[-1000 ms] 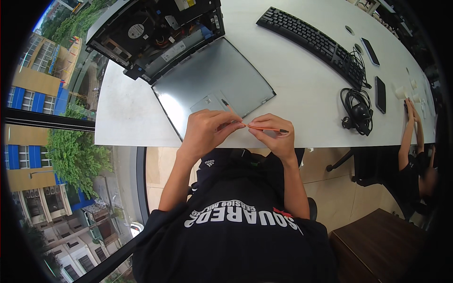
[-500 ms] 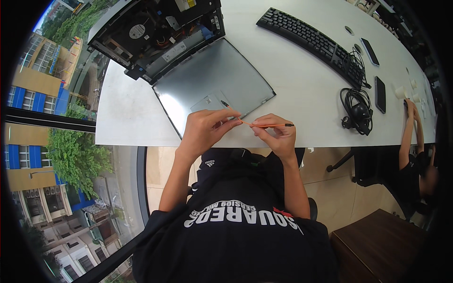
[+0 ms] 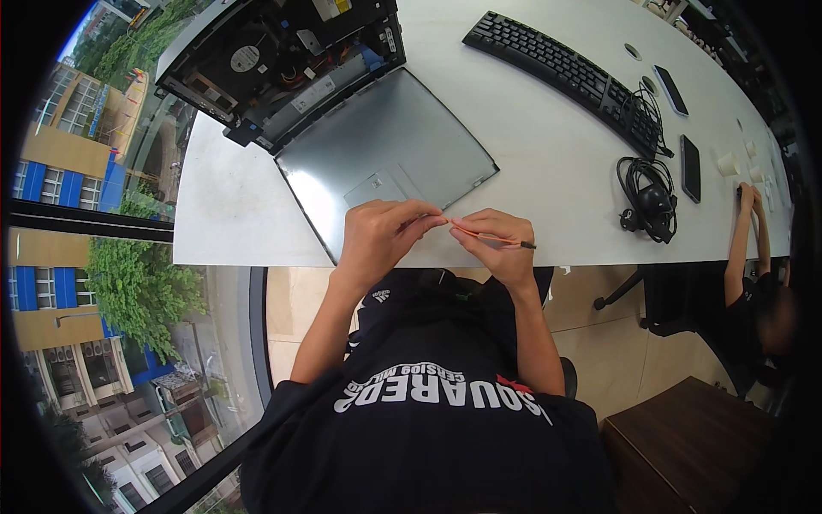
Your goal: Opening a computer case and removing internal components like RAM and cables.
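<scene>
A thin orange cable (image 3: 490,236) is stretched between my two hands above the table's front edge. My left hand (image 3: 378,238) pinches one end with thumb and fingertips, and whatever is under those fingertips is hidden. Close beside it, my right hand (image 3: 507,257) pinches the same cable, whose black connector (image 3: 527,246) sticks out to the right. Beyond my hands lies a flat metal side panel (image 3: 390,128). An opened desktop computer case (image 3: 300,86) stands at its far edge, with its fan and inner wiring exposed.
A black keyboard (image 3: 565,73) lies at the far right of the white table (image 3: 223,206). Next to it are a coiled black cable bundle (image 3: 651,199) and two phones, the nearer phone (image 3: 690,170) close by. Another person's hands (image 3: 747,201) rest at the right end.
My hands have come closer together on the cable. The black end that stuck out past my left fingers is now out of sight, and the right-hand connector has tipped lower.
</scene>
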Demonstrator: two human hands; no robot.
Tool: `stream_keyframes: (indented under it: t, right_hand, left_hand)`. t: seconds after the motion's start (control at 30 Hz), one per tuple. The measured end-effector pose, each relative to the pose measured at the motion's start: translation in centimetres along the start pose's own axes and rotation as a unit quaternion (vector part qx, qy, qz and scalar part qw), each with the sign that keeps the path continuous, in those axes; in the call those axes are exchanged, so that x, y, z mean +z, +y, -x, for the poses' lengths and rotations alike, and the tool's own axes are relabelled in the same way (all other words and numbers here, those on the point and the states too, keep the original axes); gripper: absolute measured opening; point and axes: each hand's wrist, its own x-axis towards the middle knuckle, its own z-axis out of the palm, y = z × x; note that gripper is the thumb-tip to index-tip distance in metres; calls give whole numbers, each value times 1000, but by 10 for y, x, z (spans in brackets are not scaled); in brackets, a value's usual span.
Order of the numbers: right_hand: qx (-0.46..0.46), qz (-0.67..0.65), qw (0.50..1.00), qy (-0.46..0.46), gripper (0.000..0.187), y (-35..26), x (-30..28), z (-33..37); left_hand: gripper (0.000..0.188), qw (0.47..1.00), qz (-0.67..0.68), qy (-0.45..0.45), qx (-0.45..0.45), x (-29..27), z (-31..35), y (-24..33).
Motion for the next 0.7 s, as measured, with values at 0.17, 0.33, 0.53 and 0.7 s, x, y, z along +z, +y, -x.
stream_keyframes:
  t: [0.17, 0.33, 0.53, 0.7]
  right_hand:
    - [-5, -22, 1000, 13, 18, -3, 2, 1]
    - [15, -59, 998, 21, 20, 4, -1, 4]
    - [2, -76, 997, 12, 20, 3, -1, 1]
    - [16, -76, 997, 14, 19, 3, 0, 1]
  left_hand:
    - [17, 1000, 8, 7, -10, 0, 2, 2]
    - [19, 999, 16, 3, -42, -11, 0, -4]
    - [15, 998, 52, -7, -47, -12, 2, -1]
    - [15, 994, 87, -39, -50, -8, 2, 1]
